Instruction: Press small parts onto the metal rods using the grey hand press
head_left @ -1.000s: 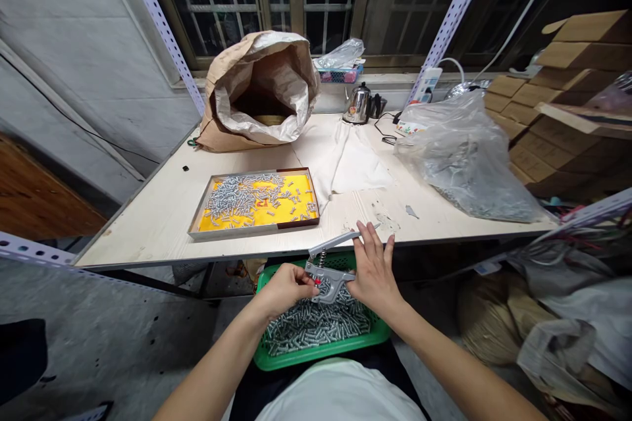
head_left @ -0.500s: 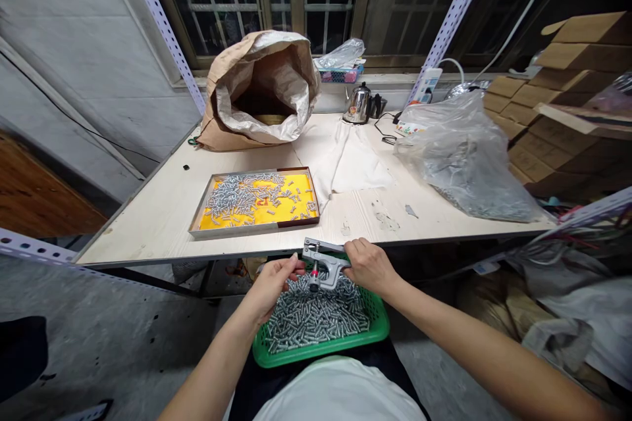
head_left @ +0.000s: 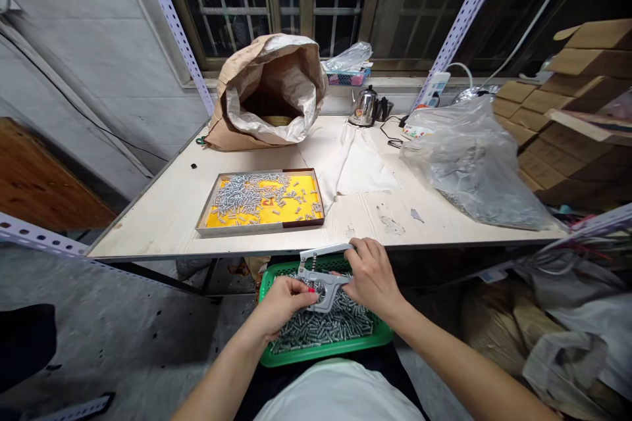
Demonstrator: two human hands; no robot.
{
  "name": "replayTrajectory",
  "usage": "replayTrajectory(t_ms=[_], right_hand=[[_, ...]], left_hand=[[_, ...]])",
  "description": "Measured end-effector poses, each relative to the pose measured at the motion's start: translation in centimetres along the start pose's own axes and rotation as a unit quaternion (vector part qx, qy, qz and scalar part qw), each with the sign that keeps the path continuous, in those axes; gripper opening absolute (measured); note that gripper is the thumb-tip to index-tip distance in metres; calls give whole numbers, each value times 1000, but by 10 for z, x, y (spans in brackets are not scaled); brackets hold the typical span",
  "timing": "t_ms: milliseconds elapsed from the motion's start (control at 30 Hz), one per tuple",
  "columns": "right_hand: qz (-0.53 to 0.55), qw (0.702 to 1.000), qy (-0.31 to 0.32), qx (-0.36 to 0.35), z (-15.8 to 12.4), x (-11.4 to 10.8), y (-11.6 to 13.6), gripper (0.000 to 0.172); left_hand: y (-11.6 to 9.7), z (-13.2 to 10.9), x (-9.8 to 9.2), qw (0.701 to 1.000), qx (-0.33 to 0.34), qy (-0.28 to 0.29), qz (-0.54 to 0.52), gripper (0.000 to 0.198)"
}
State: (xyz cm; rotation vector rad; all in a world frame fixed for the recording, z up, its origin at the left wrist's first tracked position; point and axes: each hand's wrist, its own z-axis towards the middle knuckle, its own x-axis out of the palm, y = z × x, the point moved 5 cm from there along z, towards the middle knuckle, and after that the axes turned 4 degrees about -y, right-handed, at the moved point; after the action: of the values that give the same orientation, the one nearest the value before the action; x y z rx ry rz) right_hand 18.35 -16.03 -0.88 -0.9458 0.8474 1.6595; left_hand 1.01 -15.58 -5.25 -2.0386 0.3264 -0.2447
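Note:
My right hand [head_left: 372,278] is closed around the handles of grey metal hand pliers [head_left: 328,296], shaped like snap-fastener pliers, with a spring at the jaw end. The upper arm of the pliers is raised away from the lower frame. My left hand [head_left: 286,306] pinches thumb and finger together at the lower jaw, beside a small red part; what the fingertips hold is too small to tell. Below both hands, a green plastic basket [head_left: 326,353] on my lap is filled with small silvery ridged metal pieces [head_left: 320,332], like screws or springs.
On the table [head_left: 148,210], a shallow tray [head_left: 247,230] holds more small metal pieces on a yellow base. Behind it lies an open paper sack [head_left: 222,122]. A white cloth [head_left: 368,164], a metal kettle [head_left: 364,107] and a clear plastic bag [head_left: 469,151] sit farther right, near stacked cardboard boxes [head_left: 567,145].
The pliers' upper arm has lifted and the jaws stand wider apart. My left fingers have moved down and right onto the lower jaw. The view has shifted slightly.

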Motion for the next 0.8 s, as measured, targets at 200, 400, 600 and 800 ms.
replayTrajectory(t_ms=[200,400,600,800], right_hand=[[41,999,14,-1,-21,-9,-3,48],[16,999,-37,10,-34,-14,-15,51],[1,998,-49,25,-53,-6,-34,58],[-7,998,-57,35,-61,-4,-42,57]], left_hand=[[14,-3,4,1000,-18,-6,24,28],[-8,-12,-6,988,123,-88,31,26],[-14,-18,-23,959,151,-70,231,15],[-91,37,-108,816,260,-255,449,21]])
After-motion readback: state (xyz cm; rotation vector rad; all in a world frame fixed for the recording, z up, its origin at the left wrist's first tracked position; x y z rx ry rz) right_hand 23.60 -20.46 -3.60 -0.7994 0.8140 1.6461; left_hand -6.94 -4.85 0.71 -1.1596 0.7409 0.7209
